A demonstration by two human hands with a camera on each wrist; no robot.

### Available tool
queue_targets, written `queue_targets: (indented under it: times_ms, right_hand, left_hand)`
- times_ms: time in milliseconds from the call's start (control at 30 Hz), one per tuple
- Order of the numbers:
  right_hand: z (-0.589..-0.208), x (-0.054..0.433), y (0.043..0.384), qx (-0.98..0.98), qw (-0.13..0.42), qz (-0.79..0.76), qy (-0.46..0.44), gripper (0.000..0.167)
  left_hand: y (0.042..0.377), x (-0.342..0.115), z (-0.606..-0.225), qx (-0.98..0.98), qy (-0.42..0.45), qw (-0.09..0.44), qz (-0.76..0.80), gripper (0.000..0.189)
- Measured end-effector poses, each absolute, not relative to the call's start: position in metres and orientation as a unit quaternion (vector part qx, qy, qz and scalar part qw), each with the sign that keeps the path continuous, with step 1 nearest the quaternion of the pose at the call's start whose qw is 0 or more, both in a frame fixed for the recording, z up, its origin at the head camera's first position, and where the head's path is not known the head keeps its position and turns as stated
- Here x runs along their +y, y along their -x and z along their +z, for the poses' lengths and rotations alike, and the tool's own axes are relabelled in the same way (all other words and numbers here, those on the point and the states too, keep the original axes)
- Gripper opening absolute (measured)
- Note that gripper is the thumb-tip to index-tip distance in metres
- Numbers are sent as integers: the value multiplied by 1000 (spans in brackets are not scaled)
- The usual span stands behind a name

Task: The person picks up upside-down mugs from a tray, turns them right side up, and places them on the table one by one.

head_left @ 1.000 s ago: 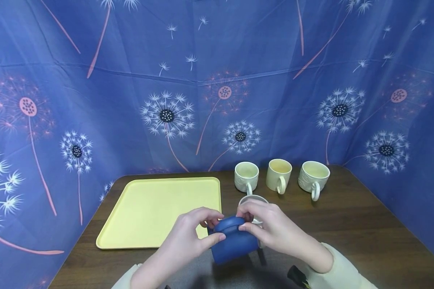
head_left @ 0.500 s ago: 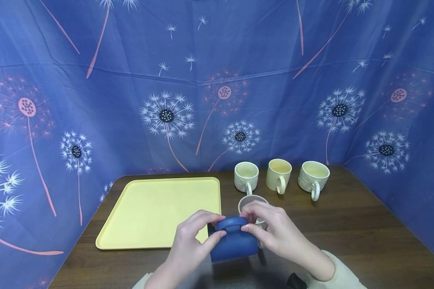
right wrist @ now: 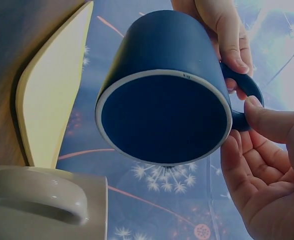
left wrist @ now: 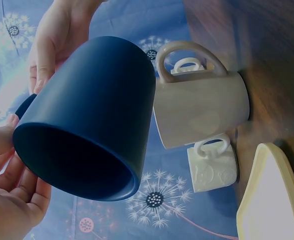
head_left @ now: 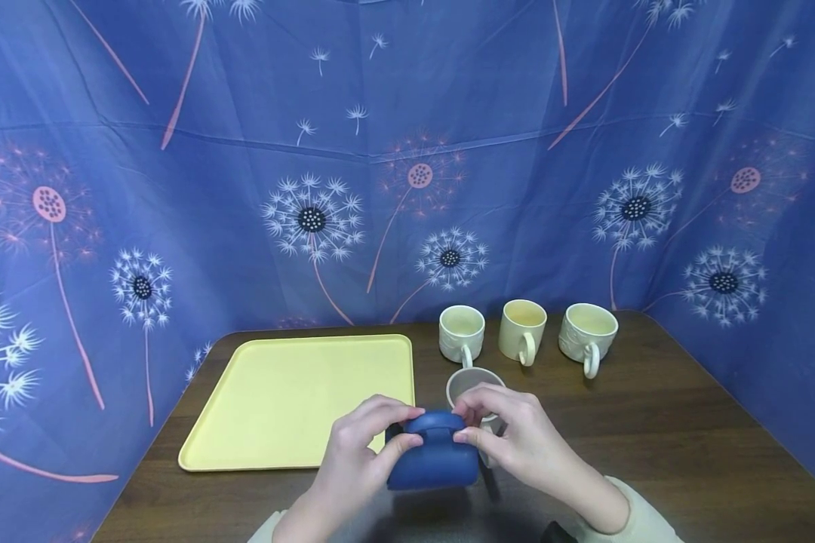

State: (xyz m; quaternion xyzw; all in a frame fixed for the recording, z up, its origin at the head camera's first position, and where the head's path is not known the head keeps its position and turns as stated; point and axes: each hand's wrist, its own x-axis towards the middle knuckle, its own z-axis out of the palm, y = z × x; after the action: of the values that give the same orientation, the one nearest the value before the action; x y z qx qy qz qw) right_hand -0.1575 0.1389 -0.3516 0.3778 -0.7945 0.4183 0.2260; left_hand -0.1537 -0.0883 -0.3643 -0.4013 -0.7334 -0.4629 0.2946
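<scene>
A dark blue mug (head_left: 431, 466) lies sideways in the air over the table's front, its handle (head_left: 435, 422) facing up in the head view. My left hand (head_left: 363, 450) pinches the handle at the rim end between thumb and fingers. On the base end, my right hand (head_left: 505, 424) pinches the same handle. The left wrist view looks into the mug's dark opening (left wrist: 81, 162). From the right wrist, the blue base (right wrist: 164, 120) with its pale ring shows. Just behind my right hand stands a greyish-white mug (head_left: 463, 381), partly hidden by that hand.
Left of the hands lies a yellow tray (head_left: 306, 400). Along the table's back right stand three pale mugs: one white (head_left: 460, 347), one cream (head_left: 521, 339) and one with a raised pattern (head_left: 584, 343). A blue dandelion-print cloth (head_left: 380, 188) hangs behind the table.
The blue mug has turned from a slant to nearly level, with its handle now squarer to the head view. Both hands keep their hold on the handle and shift slightly.
</scene>
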Motion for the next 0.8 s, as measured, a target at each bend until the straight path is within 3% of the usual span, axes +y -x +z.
queue_targets:
  times_ms: [467,800]
  right_hand:
    - [-357,142,156,-788,217,436,-376,29]
    - [-359,144,157,-766,166,461,-415,29]
  left_hand:
    - [162,-89,-357,-732,437,314,-416,29]
    - [164,-92,-347,-742,475,299,-367,28]
